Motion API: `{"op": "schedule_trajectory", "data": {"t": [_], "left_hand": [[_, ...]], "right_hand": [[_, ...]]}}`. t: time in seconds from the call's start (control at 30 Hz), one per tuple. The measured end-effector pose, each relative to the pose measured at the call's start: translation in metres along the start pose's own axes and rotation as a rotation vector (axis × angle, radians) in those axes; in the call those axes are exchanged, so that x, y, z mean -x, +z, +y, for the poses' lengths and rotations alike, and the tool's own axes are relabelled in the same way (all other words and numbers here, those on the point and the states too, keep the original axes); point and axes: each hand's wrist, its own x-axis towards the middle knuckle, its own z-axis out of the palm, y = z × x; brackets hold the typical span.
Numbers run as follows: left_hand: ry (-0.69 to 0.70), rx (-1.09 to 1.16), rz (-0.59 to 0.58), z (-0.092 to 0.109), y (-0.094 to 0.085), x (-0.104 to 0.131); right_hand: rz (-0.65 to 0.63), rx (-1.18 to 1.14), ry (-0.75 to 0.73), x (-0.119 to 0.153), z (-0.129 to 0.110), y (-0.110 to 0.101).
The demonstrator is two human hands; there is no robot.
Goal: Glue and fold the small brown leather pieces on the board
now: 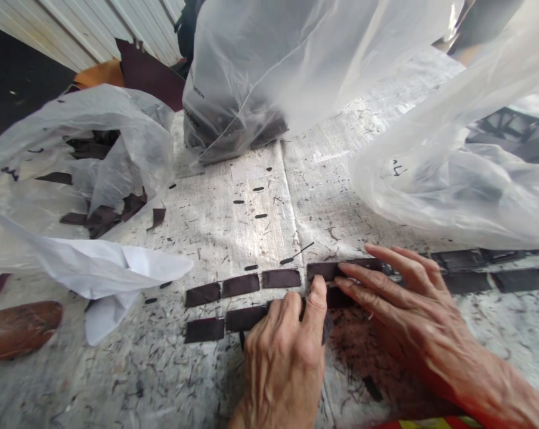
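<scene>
Two rows of small dark rectangular strips, perhaps leather or fabric, run across the pale, marked work surface. My left hand (287, 351) is curled palm-down over the lower row, its index fingertip against a dark strip (322, 271) in the upper row. A bit of something dark shows beside its palm; what its fingers hold is hidden. My right hand (408, 304) lies with fingers stretched and apart, its fingertips at the right end of that same strip and over the neighbouring strips. To the left, more strips (241, 286) lie uncovered; others (466, 282) continue at the right.
A plastic bag with dark scraps (117, 107) lies at the left, another bag (234, 89) stands at the back, and a third (399, 179) is at the right. White cloth or paper (112, 268) and a brown rounded object (23, 330) lie at left.
</scene>
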Motion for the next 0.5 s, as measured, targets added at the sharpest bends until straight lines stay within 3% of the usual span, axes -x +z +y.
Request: {"op": "schedule_trajectory", "data": {"t": [0.5], "left_hand": [[-0.025, 0.099, -0.05, -0.002, -0.0038, -0.0009]], "right_hand": [[0.034, -0.025, 0.0, -0.007, -0.003, -0.0024]]}}
